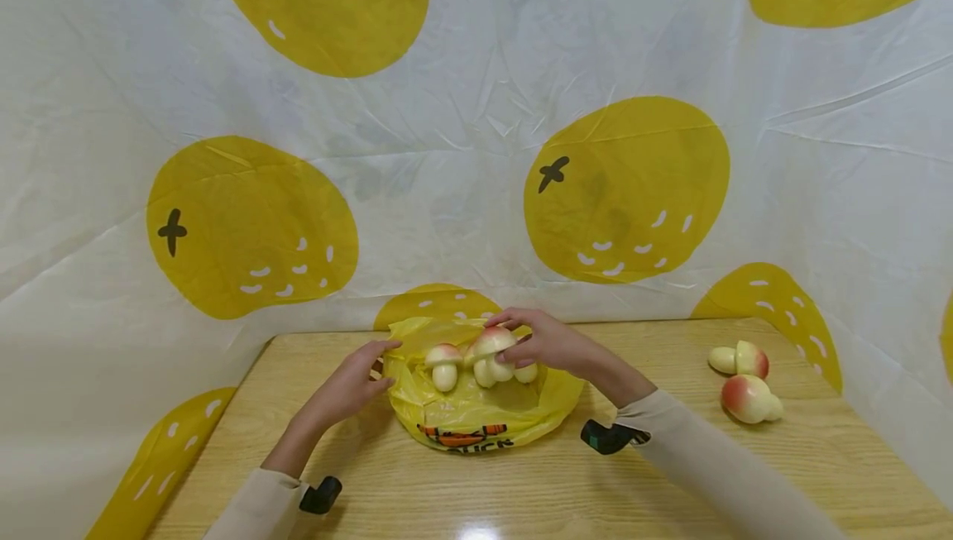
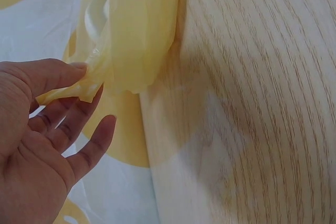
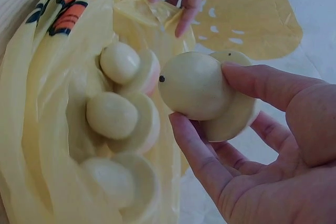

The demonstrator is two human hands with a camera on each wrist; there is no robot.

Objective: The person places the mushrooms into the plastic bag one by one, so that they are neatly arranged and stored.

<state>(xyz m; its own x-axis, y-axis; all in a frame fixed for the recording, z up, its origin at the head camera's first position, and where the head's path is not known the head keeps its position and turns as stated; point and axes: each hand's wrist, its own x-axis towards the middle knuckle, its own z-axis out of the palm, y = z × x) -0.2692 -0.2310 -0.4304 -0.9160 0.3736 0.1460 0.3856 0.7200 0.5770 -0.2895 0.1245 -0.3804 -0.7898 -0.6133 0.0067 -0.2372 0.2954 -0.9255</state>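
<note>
Yellow plastic, crumpled and spread wide at the mouth, forms the bag (image 1: pixel 539 424) lying on the bench (image 1: pixel 521 494), its printed side towards the person. The right hand (image 1: pixel 538 337) holds a mushroom (image 3: pixel 197 87) at the bag's mouth; its grip is parted about as wide as the pale stem, with the thumb pressed near where stem meets cap and the forefinger (image 3: pixel 202 163) under the stem on the opposite side. So the stem sits between those two tips, its dark-spotted end facing the right wrist view, while the cap lies deeper in the grip, towards the remaining fingers. From the head view the held cap shows red on top. Three more mushrooms (image 3: pixel 113 116) lie in a row inside the bag, just beside the held one; whether it touches any of them I cannot tell. The left hand (image 1: pixel 359 375) is at the bag's left edge, pinching thin film between thumb and fingers: that grip is almost closed, plastic bunched in it, the little finger standing free. Two further mushrooms (image 1: pixel 752 399) lie close together on the bench, well apart from the bag, to the right of either grip. Behind the bench hangs a white cloth (image 1: pixel 447 126) printed with big yellow fruit (image 1: pixel 629 201).
</note>
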